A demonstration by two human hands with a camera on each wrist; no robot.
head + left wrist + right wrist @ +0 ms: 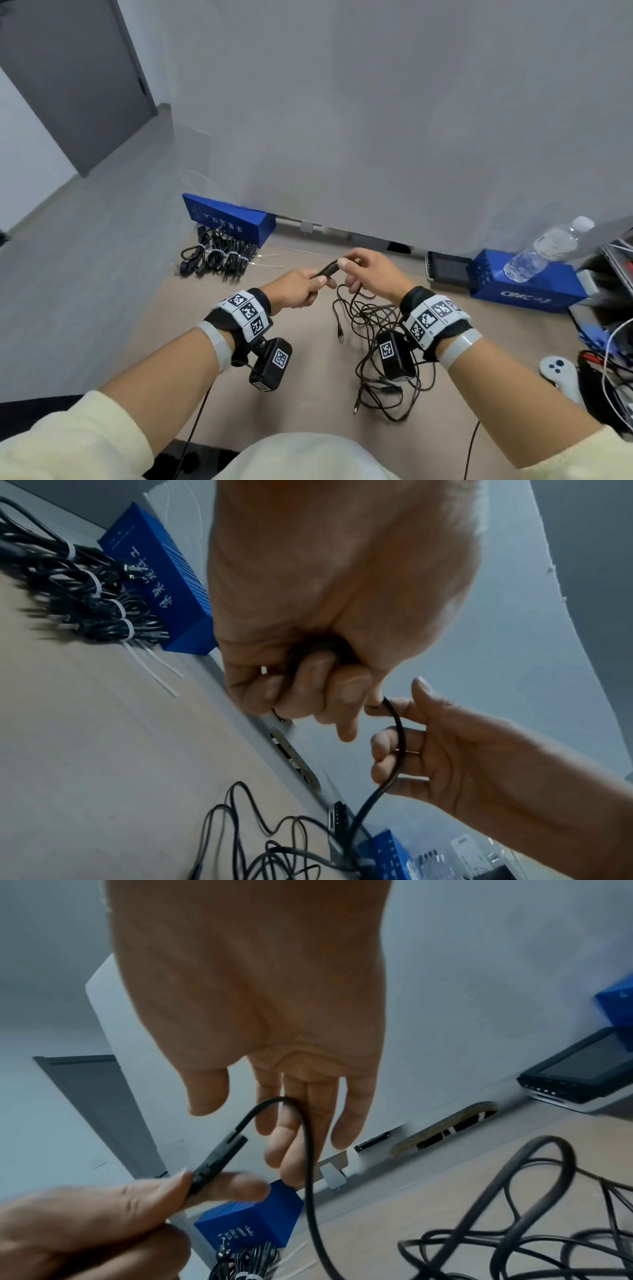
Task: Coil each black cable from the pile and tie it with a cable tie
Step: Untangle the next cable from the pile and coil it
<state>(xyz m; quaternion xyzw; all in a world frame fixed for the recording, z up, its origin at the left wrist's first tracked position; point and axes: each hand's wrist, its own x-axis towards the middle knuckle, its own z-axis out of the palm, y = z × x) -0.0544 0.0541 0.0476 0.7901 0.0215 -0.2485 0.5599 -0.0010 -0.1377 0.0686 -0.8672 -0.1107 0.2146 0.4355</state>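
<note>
My left hand [317, 279] grips the black plug end [327, 269] of a black cable above the tan table. In the left wrist view its fingers curl round the plug [318, 647]. My right hand [347, 274] is just right of it, fingers loosely extended and thumb apart. The cable [304, 1137] arches from the plug over those fingers and drops to the loose tangled pile [376, 342] below. Several coiled bundles [215, 257] with white ties lie at the far left. Loose white cable ties [270, 262] lie beside them.
A blue box [229, 216] stands against the wall behind the bundles. At the right are another blue box [524, 287] carrying a water bottle [544, 250], a small black monitor [448, 269], a white game controller [558, 373] and cluttered gear.
</note>
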